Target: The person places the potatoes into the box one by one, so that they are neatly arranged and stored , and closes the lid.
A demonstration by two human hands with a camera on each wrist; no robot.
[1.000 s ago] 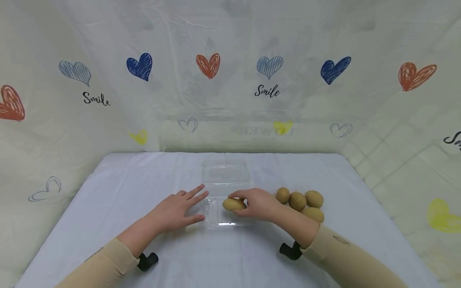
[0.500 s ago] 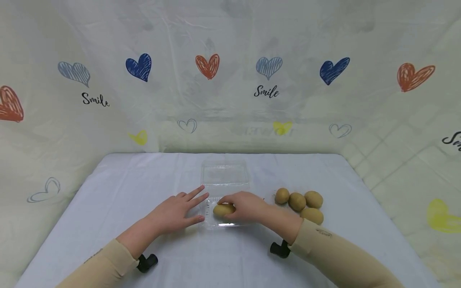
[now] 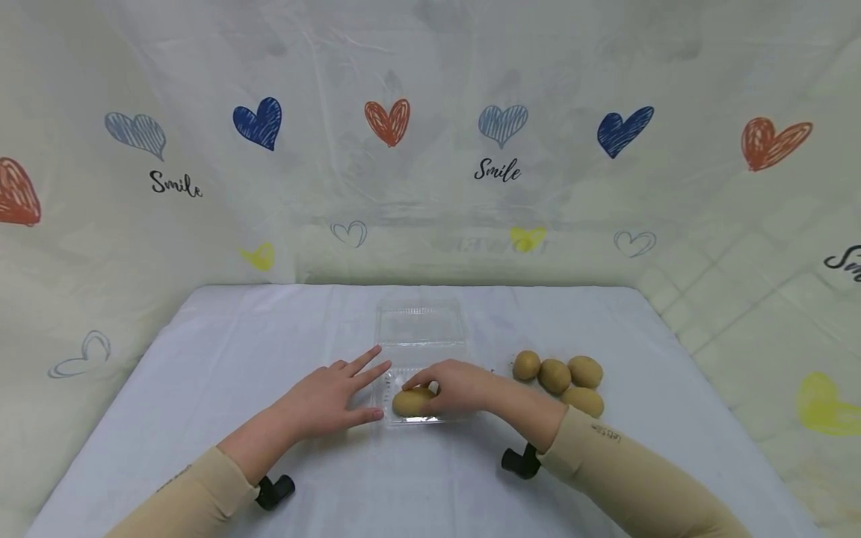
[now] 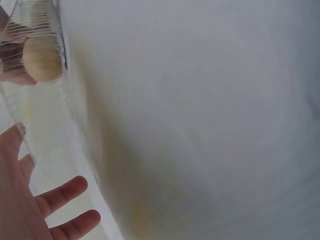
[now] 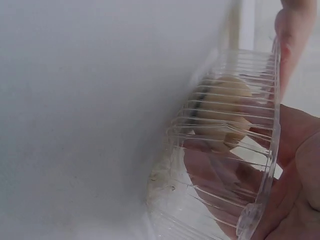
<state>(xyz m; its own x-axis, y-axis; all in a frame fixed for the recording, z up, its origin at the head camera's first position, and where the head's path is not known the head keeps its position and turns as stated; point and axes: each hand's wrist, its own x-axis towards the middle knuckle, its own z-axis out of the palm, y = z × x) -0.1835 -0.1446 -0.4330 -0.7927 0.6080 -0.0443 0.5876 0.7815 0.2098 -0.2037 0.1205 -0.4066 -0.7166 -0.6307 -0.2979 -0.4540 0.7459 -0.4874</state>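
Note:
A clear plastic clamshell container [image 3: 420,420] lies with its lid raised back, in the middle of the table. Inside its base is a yellow-brown potato [image 3: 407,404], gripped by my right hand [image 3: 459,386] with the thumb on the near side and fingers on the far side. The right wrist view shows this potato [image 5: 226,100] through the ribbed container wall [image 5: 272,150], low down near the bottom. At the container's left edge my left hand [image 3: 321,400] has its fingers spread and straight. In the left wrist view the thumb tip is right at the rim.
Several loose potatoes [image 3: 554,376] sit in a group right of the container, close to the right forearm. A white cloth [image 3: 269,329] covers the table. Behind stands a pale sheet printed with hearts [image 3: 389,123].
My right hand has carried the potato left and toward the near side of the container, lower into its base. The left hand has stayed nearly still.

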